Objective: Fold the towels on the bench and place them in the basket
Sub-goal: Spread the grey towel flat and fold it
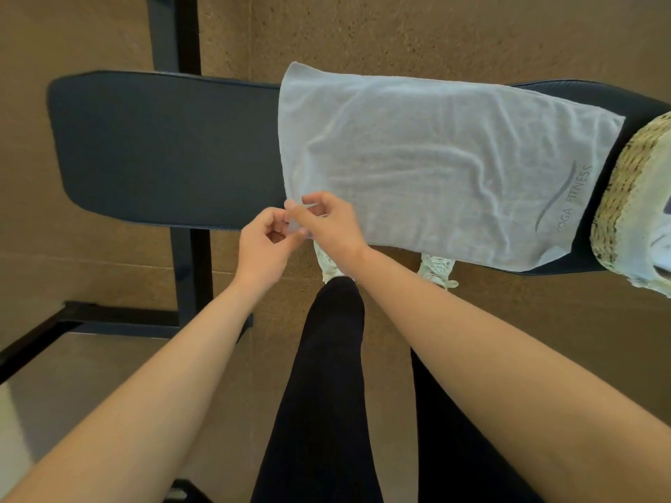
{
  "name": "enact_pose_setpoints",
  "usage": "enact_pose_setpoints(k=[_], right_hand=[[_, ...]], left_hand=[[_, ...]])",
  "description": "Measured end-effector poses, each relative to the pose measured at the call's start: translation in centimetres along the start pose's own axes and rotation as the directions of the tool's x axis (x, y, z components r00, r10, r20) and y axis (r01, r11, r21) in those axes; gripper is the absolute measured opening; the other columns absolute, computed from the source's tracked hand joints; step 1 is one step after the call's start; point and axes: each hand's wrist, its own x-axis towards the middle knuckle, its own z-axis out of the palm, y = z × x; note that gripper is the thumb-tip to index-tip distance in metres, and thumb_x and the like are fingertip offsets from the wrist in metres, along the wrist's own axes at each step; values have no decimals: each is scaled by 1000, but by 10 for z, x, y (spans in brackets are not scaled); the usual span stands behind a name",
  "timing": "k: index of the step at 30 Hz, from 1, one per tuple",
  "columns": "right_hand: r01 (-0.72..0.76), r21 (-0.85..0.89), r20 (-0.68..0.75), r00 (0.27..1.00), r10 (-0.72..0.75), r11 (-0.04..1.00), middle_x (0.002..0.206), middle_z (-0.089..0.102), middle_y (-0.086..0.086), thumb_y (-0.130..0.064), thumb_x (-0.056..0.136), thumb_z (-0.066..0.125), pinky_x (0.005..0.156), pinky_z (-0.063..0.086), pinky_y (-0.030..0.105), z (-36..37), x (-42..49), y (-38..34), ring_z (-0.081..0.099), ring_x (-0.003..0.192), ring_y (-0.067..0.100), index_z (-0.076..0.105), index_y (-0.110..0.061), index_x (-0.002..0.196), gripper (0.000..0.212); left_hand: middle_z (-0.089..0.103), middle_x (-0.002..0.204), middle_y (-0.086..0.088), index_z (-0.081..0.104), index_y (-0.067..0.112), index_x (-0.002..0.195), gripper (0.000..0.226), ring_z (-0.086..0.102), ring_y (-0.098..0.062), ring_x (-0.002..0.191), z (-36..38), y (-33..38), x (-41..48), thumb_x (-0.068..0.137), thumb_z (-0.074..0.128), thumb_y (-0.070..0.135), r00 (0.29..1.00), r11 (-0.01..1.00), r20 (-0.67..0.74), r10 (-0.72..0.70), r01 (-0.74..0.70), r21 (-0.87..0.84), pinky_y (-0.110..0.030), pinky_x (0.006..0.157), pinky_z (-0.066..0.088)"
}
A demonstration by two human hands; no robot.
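Observation:
A pale blue towel printed "YOGA FITNESS" lies spread and wrinkled across the right half of the dark padded bench. Both hands meet at its near left corner. My right hand pinches that corner between thumb and fingers. Just to its left, my left hand has its fingers curled at the same corner, pinching the edge. A woven straw basket stands at the bench's right end, cut off by the frame, with pale towel fabric inside and hanging over its rim.
The bench's black metal frame runs across the brown floor on the left. My legs in black trousers and white shoes stand close against the bench's near edge.

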Motion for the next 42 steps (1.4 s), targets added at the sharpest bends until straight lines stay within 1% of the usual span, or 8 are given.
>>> enact_pose_setpoints(k=[4,7,13,17,30,37,39,42], right_hand=[[5,-27,-84,996,-7,1000,93,72,6,-30,90,77,77,62,36,0,12,-6,71,88,20,70,-11,111,30],[53,-111,-129,989,-67,992,85,69,0,-18,94,71,74,57,30,-14,16,-4,65,78,13,73,-11,106,14],[92,-174,-80,991,-107,980,98,69,-1,-18,98,67,83,58,27,-45,-2,10,65,90,11,68,-14,123,25],[71,-147,-87,993,-84,987,106,70,-3,-22,98,68,89,60,31,-66,-17,21,67,98,11,68,-17,127,29],[28,-9,-386,922,-30,1000,78,67,-5,-33,99,64,70,52,31,-204,-83,81,62,74,7,70,-16,87,22],[-46,-593,-380,896,-229,804,152,50,5,-35,102,54,120,22,53,-300,-85,130,25,150,30,68,-15,91,26],[-104,-714,-331,921,-204,692,155,46,8,-37,103,47,121,13,56,-321,-85,141,16,153,35,66,-19,88,30],[-221,-783,-362,922,-136,582,127,66,4,-40,104,38,111,23,53,-338,-91,147,35,137,35,69,-23,96,36]], left_hand=[[71,82,7,76,28,90,33,64,-3,81,-5,18,8,90,61,-1,992,995,120,-43,54,-87,-19,73,52],[70,93,2,71,17,96,16,65,-10,90,-5,30,25,95,58,8,989,978,-15,-145,141,-150,-29,80,56],[59,134,9,48,43,138,40,61,-18,120,10,81,81,99,52,32,967,953,183,-178,216,-211,-40,98,53],[69,122,3,71,25,121,27,67,-18,112,30,118,100,97,60,28,967,949,107,-230,247,-198,-42,102,55],[66,109,10,69,15,127,28,65,-6,99,170,206,76,101,58,15,978,989,170,118,-100,-110,-19,80,58],[67,115,0,69,18,127,33,66,-8,96,262,225,64,96,60,15,927,981,328,182,-195,9,-16,79,51],[66,113,-2,69,15,127,34,67,-12,96,283,227,60,94,61,14,919,978,351,181,-207,38,-15,79,50],[67,114,-2,71,16,125,33,69,-17,101,306,226,55,93,63,13,914,974,371,164,-209,85,-14,78,49]])
